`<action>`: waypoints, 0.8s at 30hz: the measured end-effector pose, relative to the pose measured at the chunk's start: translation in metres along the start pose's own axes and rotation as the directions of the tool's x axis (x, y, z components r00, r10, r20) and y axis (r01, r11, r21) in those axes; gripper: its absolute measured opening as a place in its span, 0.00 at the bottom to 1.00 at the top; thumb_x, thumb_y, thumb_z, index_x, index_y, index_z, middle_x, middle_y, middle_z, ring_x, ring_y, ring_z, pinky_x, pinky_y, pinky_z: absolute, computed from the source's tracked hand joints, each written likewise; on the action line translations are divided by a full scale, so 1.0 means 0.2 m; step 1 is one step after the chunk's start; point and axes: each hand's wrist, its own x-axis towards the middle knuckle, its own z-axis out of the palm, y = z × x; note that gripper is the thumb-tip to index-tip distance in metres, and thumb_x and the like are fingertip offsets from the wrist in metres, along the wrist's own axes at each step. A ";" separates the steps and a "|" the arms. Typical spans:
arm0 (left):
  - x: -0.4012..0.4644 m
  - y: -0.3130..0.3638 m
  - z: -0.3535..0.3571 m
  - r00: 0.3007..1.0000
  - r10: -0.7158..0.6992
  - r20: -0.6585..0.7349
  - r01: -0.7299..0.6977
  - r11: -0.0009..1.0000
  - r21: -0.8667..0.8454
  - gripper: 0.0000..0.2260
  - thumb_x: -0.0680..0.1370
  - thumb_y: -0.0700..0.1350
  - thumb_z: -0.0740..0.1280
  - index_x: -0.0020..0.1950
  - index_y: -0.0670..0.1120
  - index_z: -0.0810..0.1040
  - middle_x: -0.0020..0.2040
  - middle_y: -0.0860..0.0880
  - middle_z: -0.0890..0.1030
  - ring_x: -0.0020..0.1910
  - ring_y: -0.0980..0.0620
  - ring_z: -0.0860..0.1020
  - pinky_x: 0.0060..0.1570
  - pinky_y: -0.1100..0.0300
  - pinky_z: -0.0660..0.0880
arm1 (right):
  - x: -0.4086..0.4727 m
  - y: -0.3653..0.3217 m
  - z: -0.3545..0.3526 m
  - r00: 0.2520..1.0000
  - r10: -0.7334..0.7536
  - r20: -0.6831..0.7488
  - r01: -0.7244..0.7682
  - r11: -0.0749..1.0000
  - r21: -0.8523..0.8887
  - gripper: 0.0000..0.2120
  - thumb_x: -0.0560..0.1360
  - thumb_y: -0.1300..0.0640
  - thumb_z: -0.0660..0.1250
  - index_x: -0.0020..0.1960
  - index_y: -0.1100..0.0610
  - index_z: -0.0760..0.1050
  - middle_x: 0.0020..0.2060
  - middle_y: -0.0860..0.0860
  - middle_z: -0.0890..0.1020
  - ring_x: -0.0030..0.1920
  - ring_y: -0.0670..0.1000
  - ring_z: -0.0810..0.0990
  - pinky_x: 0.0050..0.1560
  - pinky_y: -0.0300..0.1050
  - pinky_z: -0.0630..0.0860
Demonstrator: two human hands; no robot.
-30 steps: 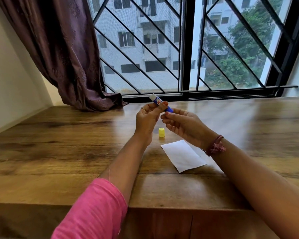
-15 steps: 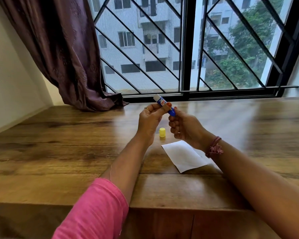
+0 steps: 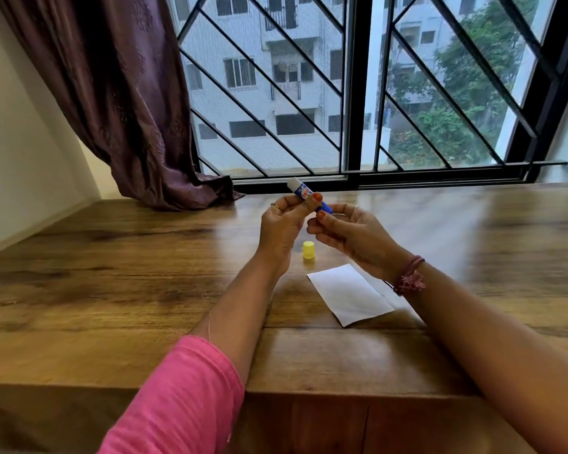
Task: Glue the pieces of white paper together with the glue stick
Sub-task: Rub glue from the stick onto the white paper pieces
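Indoors: wooden table (image 3: 112, 283) by window (image 3: 358, 93) | both hands pinch glue stick (image 3: 304, 193)

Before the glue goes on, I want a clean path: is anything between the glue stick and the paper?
Nothing visible. The glue stick is held above the table in both hands, and the paper lies bare below; the yellow cap stands beside it, apart.
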 end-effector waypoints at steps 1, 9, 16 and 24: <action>0.00 0.00 0.00 1.000 -0.002 0.001 0.002 1.000 -0.009 0.04 0.71 0.40 0.74 0.41 0.48 0.80 0.41 0.49 0.84 0.46 0.52 0.80 0.45 0.63 0.74 | 0.00 0.00 0.00 1.000 -0.005 0.009 0.005 1.000 -0.025 0.06 0.77 0.61 0.63 0.53 0.61 0.72 0.42 0.57 0.84 0.40 0.48 0.85 0.45 0.39 0.81; 0.00 -0.01 0.00 0.999 -0.002 0.033 0.001 1.000 0.017 0.04 0.71 0.41 0.74 0.41 0.49 0.80 0.42 0.49 0.84 0.48 0.52 0.79 0.52 0.62 0.74 | 0.00 0.00 -0.01 0.980 0.194 0.041 -0.190 0.979 -0.076 0.21 0.81 0.45 0.51 0.44 0.59 0.73 0.31 0.53 0.82 0.29 0.47 0.79 0.31 0.36 0.75; 0.00 -0.02 -0.01 1.000 -0.006 0.026 0.005 0.999 0.034 0.04 0.72 0.41 0.74 0.44 0.48 0.81 0.42 0.50 0.84 0.49 0.51 0.79 0.52 0.60 0.73 | 0.02 -0.02 -0.03 0.983 0.182 0.030 -0.183 0.982 0.048 0.17 0.80 0.51 0.58 0.56 0.64 0.74 0.38 0.57 0.84 0.34 0.48 0.83 0.37 0.38 0.81; 0.00 -0.02 -0.01 1.000 -0.010 0.007 0.010 0.998 0.061 0.03 0.73 0.42 0.73 0.44 0.48 0.80 0.45 0.47 0.83 0.53 0.48 0.78 0.59 0.55 0.71 | 0.01 -0.02 -0.04 0.993 0.113 0.028 -0.114 0.993 0.016 0.14 0.76 0.65 0.64 0.62 0.67 0.71 0.44 0.58 0.82 0.42 0.49 0.84 0.48 0.40 0.81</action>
